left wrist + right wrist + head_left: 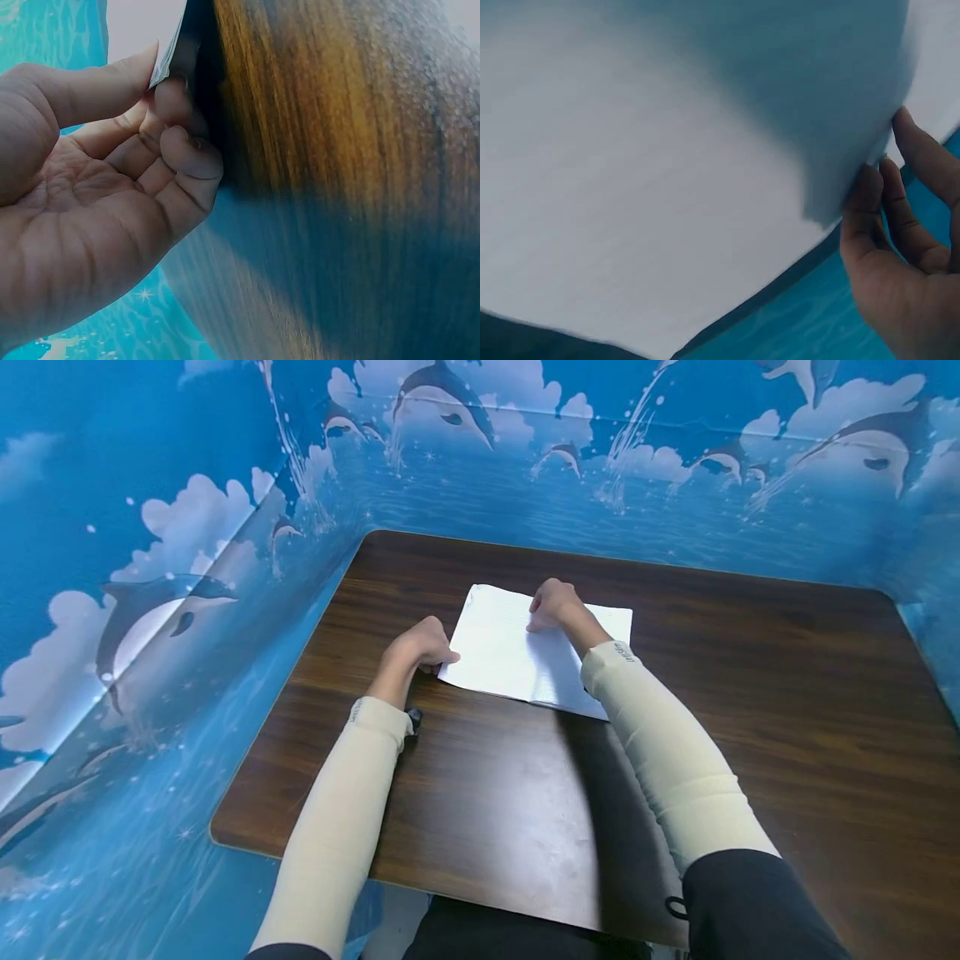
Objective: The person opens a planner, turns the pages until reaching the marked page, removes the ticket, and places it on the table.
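Note:
An open notebook (491, 635) with white pages lies on the table, its centre fold running away from me. At its near left corner, my left hand (422, 646) pinches the edge. The left wrist view shows the thumb of that hand (97, 135) on top of the sheets and curled fingers underneath. My right hand (557, 607) is at the fold near the notebook's far edge, its fingers bent downward. In the right wrist view, the thumb and fingers of that hand (907, 240) close about the raised paper at the fold beside the page (645, 187).
The dark wooden table (750, 693) extends widely to the right and toward me. Blue dolphin-printed sheeting (465, 485) borders its back and left sides. Pale sleeves (341, 827) cover both forearms, and a dark band (414, 720) shows at the left wrist.

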A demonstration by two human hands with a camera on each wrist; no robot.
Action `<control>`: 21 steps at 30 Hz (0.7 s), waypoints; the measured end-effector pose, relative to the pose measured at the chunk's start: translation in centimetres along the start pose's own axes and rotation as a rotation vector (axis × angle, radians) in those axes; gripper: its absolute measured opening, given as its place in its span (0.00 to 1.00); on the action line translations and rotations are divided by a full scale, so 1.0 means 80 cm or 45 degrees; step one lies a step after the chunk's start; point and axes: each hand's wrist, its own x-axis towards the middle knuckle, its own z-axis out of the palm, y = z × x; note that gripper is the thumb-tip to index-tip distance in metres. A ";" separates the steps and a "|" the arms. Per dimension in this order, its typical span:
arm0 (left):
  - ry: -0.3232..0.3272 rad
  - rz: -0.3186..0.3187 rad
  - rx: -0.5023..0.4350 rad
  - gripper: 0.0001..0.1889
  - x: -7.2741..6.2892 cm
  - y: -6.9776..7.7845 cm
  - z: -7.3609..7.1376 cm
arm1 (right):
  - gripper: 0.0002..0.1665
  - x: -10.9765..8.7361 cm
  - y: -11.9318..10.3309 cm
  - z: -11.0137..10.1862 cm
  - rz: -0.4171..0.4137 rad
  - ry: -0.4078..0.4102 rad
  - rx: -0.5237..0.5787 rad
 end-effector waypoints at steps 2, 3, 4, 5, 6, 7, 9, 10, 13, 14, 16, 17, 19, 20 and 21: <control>-0.006 0.009 0.000 0.17 0.000 0.000 0.000 | 0.22 -0.005 0.014 -0.007 0.001 0.000 -0.005; -0.010 0.015 -0.001 0.17 0.000 0.000 0.000 | 0.24 -0.008 0.021 -0.010 -0.003 0.007 -0.020; -0.013 0.021 -0.002 0.17 0.000 0.000 -0.001 | 0.25 -0.011 0.029 -0.013 -0.008 0.017 -0.039; -0.016 0.024 -0.006 0.17 -0.001 -0.001 -0.002 | 0.25 -0.014 0.035 -0.016 -0.012 0.027 -0.053; -0.017 0.027 -0.008 0.17 -0.001 -0.001 -0.004 | 0.26 -0.017 0.042 -0.018 -0.018 0.038 -0.054; -0.014 0.025 -0.004 0.17 -0.003 -0.002 -0.006 | 0.26 -0.019 0.047 -0.020 -0.033 0.053 -0.073; -0.004 0.023 0.008 0.17 -0.004 -0.005 -0.010 | 0.27 -0.025 0.055 -0.022 -0.054 0.083 -0.106; -0.001 0.024 0.020 0.17 -0.005 -0.006 -0.011 | 0.26 -0.028 0.059 -0.024 -0.052 0.091 -0.120; -0.006 0.034 0.041 0.18 -0.004 -0.007 -0.014 | 0.25 -0.038 0.071 -0.025 -0.008 0.123 -0.204; -0.013 0.038 0.040 0.18 -0.003 -0.007 -0.013 | 0.26 -0.042 0.075 -0.025 0.030 0.125 -0.222; -0.027 0.047 0.047 0.19 -0.002 -0.005 -0.012 | 0.28 -0.048 0.085 -0.024 0.102 0.129 -0.264; -0.032 0.048 0.045 0.19 -0.001 -0.004 -0.010 | 0.30 -0.051 0.090 -0.024 0.137 0.131 -0.269; -0.038 0.048 0.051 0.19 0.001 -0.001 -0.007 | 0.32 -0.057 0.100 -0.025 0.197 0.133 -0.245; -0.040 0.050 0.053 0.19 0.001 0.001 -0.005 | 0.33 -0.059 0.105 -0.026 0.212 0.127 -0.243; -0.040 0.051 0.056 0.19 0.002 0.002 -0.004 | 0.33 -0.061 0.110 -0.027 0.216 0.126 -0.240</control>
